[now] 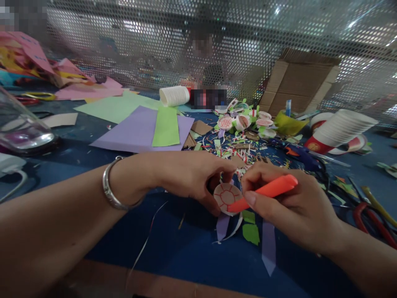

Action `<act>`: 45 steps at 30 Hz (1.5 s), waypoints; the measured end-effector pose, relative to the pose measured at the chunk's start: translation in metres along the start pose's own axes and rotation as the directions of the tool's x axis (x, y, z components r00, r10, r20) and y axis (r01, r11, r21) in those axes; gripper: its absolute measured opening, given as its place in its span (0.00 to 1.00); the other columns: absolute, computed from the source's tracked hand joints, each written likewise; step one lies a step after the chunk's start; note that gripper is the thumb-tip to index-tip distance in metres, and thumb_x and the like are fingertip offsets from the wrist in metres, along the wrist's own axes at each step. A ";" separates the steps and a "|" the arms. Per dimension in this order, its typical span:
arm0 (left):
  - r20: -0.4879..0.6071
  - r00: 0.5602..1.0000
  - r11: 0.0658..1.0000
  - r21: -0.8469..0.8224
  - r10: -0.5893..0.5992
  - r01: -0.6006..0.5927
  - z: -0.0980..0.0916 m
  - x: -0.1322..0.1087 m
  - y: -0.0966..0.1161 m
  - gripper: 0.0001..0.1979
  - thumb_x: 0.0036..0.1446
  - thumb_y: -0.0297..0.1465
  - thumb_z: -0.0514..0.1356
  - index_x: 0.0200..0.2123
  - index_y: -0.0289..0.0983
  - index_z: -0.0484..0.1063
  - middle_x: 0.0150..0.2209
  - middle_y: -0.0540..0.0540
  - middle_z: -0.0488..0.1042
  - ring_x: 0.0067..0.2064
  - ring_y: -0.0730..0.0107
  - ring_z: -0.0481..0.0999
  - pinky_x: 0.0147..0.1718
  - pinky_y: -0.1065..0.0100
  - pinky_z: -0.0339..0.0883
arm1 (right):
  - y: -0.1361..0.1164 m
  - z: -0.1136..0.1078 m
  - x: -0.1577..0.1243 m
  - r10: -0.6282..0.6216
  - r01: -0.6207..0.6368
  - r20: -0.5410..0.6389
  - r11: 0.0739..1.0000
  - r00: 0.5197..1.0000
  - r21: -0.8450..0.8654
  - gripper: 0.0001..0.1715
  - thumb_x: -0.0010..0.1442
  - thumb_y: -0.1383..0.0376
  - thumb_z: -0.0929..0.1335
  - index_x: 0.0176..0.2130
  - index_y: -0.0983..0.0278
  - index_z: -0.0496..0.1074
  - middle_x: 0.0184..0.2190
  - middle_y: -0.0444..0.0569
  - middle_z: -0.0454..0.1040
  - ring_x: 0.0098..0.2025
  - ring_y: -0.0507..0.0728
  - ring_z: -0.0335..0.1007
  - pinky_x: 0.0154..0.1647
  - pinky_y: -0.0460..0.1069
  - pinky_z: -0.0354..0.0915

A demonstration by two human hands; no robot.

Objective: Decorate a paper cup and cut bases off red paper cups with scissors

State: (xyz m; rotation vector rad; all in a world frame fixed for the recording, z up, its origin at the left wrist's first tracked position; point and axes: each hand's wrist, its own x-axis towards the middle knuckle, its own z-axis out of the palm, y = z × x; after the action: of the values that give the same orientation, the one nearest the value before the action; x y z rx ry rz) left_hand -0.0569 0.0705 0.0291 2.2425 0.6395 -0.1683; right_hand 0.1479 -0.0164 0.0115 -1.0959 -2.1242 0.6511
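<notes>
Between the thumb and fingers of my left hand [189, 176] is a small paper cup base [226, 194], its round face tilted toward me. Red lines on it form a ring with spokes. My right hand [288, 207] grips an orange-red marker [273, 188], whose tip meets the lower right of the round face. Just below the cup base lie a purple paper strip [222, 227], green paper pieces [250, 234] and a thin curl of white paper. Another purple strip [268, 248] with a pointed end sits under my right hand.
Paper scraps [238, 151] and several decorated cup bases [263, 122] lie beyond my hands. Stacked paper cups [344, 128] lean at right, near red-handled scissors [367, 217]. Purple paper [133, 130] and a cup stack [174, 96] are at back left. A perforated metal panel [149, 45] stands behind.
</notes>
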 end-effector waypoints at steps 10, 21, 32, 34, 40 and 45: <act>0.004 0.999 0.997 0.051 -0.050 0.050 -0.001 -0.002 0.003 0.22 0.49 0.41 0.72 0.45 0.40 0.72 0.33 0.54 0.76 0.31 0.71 0.73 0.26 0.70 0.56 | 0.002 -0.002 0.003 0.061 -0.058 -0.056 0.997 0.997 0.048 0.08 0.58 0.73 0.66 0.30 0.62 0.69 0.24 0.39 0.67 0.24 0.48 0.60 0.24 0.46 0.57; 0.001 1.000 0.997 0.072 -0.028 0.027 -0.003 -0.001 0.005 0.23 0.47 0.40 0.73 0.44 0.39 0.71 0.34 0.52 0.77 0.32 0.71 0.73 0.29 0.70 0.59 | 0.002 -0.002 0.004 0.009 -0.010 -0.053 1.000 0.999 -0.020 0.06 0.59 0.71 0.67 0.30 0.61 0.69 0.24 0.40 0.68 0.24 0.49 0.61 0.24 0.47 0.58; 0.026 0.999 0.999 0.030 -0.020 0.020 -0.003 -0.002 0.004 0.23 0.50 0.40 0.71 0.46 0.39 0.70 0.35 0.53 0.76 0.32 0.71 0.73 0.28 0.71 0.59 | 0.006 0.000 0.004 -0.006 0.003 -0.073 0.999 0.997 -0.034 0.06 0.61 0.71 0.67 0.32 0.61 0.69 0.26 0.39 0.70 0.27 0.49 0.64 0.28 0.46 0.60; 0.022 1.000 0.999 0.033 -0.022 0.021 -0.003 -0.003 0.004 0.23 0.49 0.39 0.71 0.46 0.39 0.70 0.35 0.52 0.76 0.32 0.71 0.73 0.29 0.71 0.59 | 0.007 0.000 0.005 -0.009 0.006 -0.079 0.999 0.997 -0.038 0.05 0.61 0.71 0.67 0.32 0.62 0.70 0.27 0.39 0.70 0.27 0.49 0.65 0.28 0.46 0.60; 0.031 1.000 1.000 0.020 -0.004 0.004 -0.003 -0.003 0.004 0.22 0.52 0.41 0.69 0.46 0.39 0.70 0.36 0.50 0.77 0.34 0.68 0.75 0.31 0.69 0.61 | 0.006 0.002 0.007 -0.015 0.014 -0.072 1.000 0.997 -0.016 0.05 0.60 0.70 0.68 0.32 0.62 0.70 0.26 0.40 0.71 0.26 0.49 0.64 0.27 0.46 0.60; 0.039 0.999 1.000 0.015 -0.016 0.015 -0.003 -0.003 0.002 0.23 0.51 0.41 0.69 0.47 0.40 0.70 0.37 0.51 0.77 0.34 0.68 0.74 0.31 0.69 0.60 | 0.006 0.002 0.005 -0.003 0.002 -0.055 1.000 0.998 -0.016 0.05 0.60 0.70 0.68 0.32 0.61 0.70 0.26 0.39 0.71 0.25 0.49 0.64 0.26 0.47 0.60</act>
State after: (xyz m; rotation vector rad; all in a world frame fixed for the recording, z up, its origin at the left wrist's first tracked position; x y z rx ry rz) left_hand -0.0584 0.0703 0.0337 2.2436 0.6370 -0.2247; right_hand 0.1474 -0.0090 0.0084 -1.1066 -2.0865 0.5973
